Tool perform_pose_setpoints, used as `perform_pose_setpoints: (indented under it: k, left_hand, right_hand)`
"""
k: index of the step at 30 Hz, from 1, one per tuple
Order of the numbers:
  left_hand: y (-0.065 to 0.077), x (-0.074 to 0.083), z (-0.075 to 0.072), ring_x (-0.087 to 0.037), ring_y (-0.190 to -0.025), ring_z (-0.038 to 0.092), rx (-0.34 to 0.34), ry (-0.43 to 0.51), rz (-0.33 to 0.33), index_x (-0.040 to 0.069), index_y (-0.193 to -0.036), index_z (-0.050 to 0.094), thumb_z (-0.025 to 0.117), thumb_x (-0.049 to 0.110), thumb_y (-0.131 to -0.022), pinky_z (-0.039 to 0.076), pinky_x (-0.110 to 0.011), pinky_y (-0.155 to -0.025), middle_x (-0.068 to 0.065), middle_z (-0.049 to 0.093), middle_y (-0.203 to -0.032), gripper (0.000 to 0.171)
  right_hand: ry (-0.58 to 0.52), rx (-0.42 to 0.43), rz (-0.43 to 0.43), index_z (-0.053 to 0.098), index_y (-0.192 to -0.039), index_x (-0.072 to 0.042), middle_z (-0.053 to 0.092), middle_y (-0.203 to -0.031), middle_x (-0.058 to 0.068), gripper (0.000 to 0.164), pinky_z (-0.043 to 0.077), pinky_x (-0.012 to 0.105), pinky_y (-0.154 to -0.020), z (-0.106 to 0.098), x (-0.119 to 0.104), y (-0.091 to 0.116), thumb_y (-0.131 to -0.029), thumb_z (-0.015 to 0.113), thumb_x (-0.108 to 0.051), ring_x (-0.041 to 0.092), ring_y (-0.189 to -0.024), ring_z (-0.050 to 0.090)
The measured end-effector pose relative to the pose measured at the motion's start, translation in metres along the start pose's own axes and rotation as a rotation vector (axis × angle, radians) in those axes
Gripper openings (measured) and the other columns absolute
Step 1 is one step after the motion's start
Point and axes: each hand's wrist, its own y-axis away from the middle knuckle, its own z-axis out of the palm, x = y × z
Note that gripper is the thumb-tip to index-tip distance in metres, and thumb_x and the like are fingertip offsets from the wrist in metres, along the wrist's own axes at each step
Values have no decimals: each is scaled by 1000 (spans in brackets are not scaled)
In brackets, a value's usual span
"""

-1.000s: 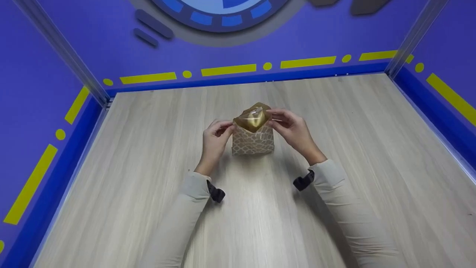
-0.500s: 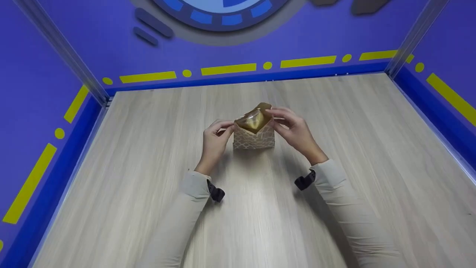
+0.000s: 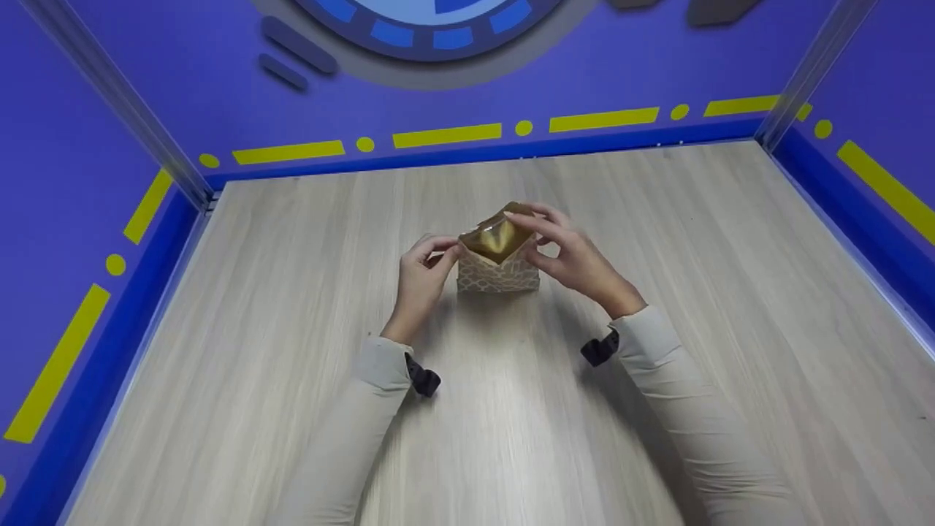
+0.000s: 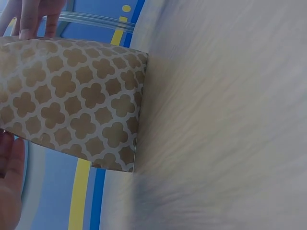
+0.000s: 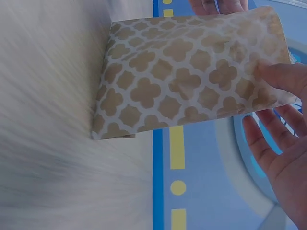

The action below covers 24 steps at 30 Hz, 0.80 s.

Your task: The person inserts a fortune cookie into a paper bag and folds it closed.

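Patterned bag [image 3: 499, 277], brown with a pale quatrefoil print, is upright near the centre of the head view, base down at the wood-grain counter [image 3: 292, 270]; whether the base bears fully on it I cannot tell. Its mouth is spread into a rough diamond, showing a shiny golden inside [image 3: 497, 241]; lining or contents, I cannot say which.

The left hand [image 3: 424, 269] is just left of centre, thumb and index finger pinching the bag's left rim. The right hand [image 3: 577, 257], right of centre, holds the opposite side: the thumb is on the near face while the index finger reaches over the mouth. The right wrist view shows that thumb lying across the print at the right of the frame, with other fingers below the bag's edge.

Pale sleeves [image 3: 705, 416] run in from the bottom of the head view, with a black wrist device [image 3: 424, 378] on the left cuff and another black device [image 3: 600, 349] on the right. Purple-blue walls [image 3: 197, 80] with yellow dashes [image 3: 447, 136] stand along the counter's far and side edges, and part of a round blue design [image 3: 394, 35] shows at the top of the frame.
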Motion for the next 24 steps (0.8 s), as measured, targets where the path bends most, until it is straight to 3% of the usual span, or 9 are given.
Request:
perform_pose_setpoints:
  k: [6,13,21,24]
  left_hand:
    - [-2,-3,-1,-12,-99,61,-64,54,-15,-7,-104,66,64,2,-90,53,-34,-90,-12,65,-102,18]
    - [-2,-3,-3,-23,-113,59,-194,79,-12,-8,-121,59,59,1,-92,50,-29,-95,-22,62,-120,30]
    - [0,-2,-4,-16,-109,60,-243,70,5,-9,-124,57,55,2,-95,49,-21,-91,-23,62,-121,31]
    - [0,-1,-4,-14,-110,60,-254,57,2,-8,-125,58,54,3,-96,48,-22,-93,-23,61,-123,31]
  right_hand:
    - [25,-50,-9,53,-138,-21,41,-146,12,59,55,40,-81,-3,-1,-2,-87,63,5,26,-121,52]
    - [23,-70,0,60,-128,-17,40,-147,14,45,55,39,-82,-5,-5,-5,-87,68,-2,27,-116,56]
    - [92,-103,36,64,-123,-18,39,-148,12,37,54,40,-83,-7,-7,-3,-87,69,-9,25,-106,60]
    - [142,-122,31,65,-119,-16,39,-148,13,32,54,39,-84,-6,-7,-3,-88,69,-12,27,-110,59]
